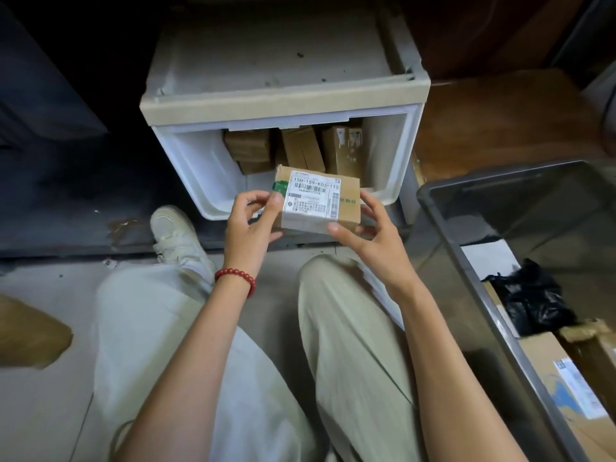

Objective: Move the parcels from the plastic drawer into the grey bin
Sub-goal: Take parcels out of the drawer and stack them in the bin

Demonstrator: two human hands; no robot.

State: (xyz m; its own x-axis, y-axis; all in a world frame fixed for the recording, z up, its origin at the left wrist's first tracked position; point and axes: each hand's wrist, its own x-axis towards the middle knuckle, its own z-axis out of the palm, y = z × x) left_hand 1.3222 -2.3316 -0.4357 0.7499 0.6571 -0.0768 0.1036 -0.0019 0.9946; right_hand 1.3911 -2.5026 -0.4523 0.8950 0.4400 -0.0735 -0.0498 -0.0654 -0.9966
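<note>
A small brown cardboard parcel [316, 200] with a white shipping label is held in the air just in front of the pulled-out white plastic drawer [193, 171]. My left hand [250, 225] grips its left end and my right hand [370, 235] grips its right end and lower edge. Several more brown parcels [303, 150] stand at the back of the drawer. The grey bin [466, 261] stands to the right, holding a black plastic bag [530, 298] and cardboard boxes [566, 378].
The drawer belongs to a beige plastic cabinet [283, 91] with a dusty top. My legs in pale trousers [350, 328] and a white shoe [176, 238] fill the floor below the drawer. A brown cardboard scrap [30, 331] lies at the left.
</note>
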